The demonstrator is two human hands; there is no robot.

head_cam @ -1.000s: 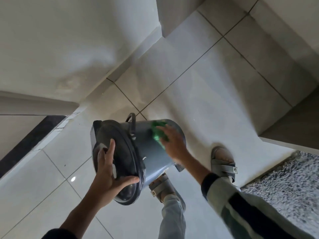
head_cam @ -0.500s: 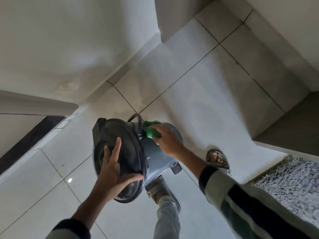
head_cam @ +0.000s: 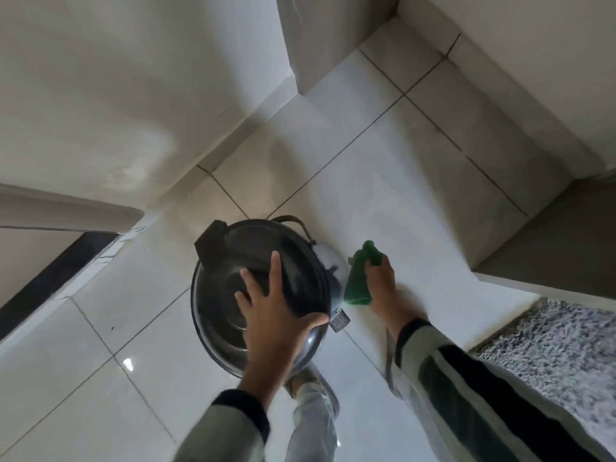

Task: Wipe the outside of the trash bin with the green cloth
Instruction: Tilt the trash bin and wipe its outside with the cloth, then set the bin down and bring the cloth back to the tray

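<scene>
At centre frame, one trash bin (head_cam: 263,295) stands on the tiled floor (head_cam: 383,181), seen from above. The left hand (head_cam: 271,316) lies spread wide on its lid, probably to steady it. Just right, the right hand (head_cam: 380,281) grips the single green cloth (head_cam: 358,278) at the bin's side; contact is unclear. One speckled rug (head_cam: 553,345) lies lower right.

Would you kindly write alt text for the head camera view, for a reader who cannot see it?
Seen from above, a person's left hand lies spread on the dark lid of a grey trash bin on a pale tiled floor, while the right hand holds a green cloth beside the bin's wall. A speckled rug lies at lower right.
</scene>
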